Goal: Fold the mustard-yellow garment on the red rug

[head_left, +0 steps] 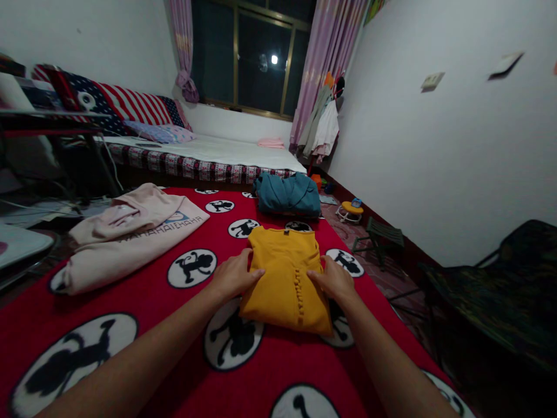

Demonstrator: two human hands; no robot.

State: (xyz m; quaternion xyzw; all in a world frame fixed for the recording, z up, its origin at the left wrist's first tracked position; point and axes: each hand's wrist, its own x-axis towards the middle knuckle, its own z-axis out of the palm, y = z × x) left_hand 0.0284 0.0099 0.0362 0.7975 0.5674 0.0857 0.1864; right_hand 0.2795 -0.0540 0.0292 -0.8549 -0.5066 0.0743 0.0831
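Note:
A yellow shirt (278, 284), folded into a compact bundle with ruffle trim down its front, lies on a red blanket (174, 325) printed with black monkey figures in white circles. My left hand (237, 273) grips its left edge, thumb on top and fingers tucked at the side. On the opposite edge, my right hand (335, 277) holds the shirt the same way, its fingers partly hidden. Just beyond sits a folded teal garment (287, 194). To the left rests a pale pink sweatshirt (134, 244) with dark lettering, loosely laid out.
A bed (226, 148) with a pillow (161, 132) stands under the window. On the right are a camouflage folding chair (500, 296), a small green folding stool (380, 235) and a yellow-topped stool (351, 208). A cluttered desk (52, 116) is at the left.

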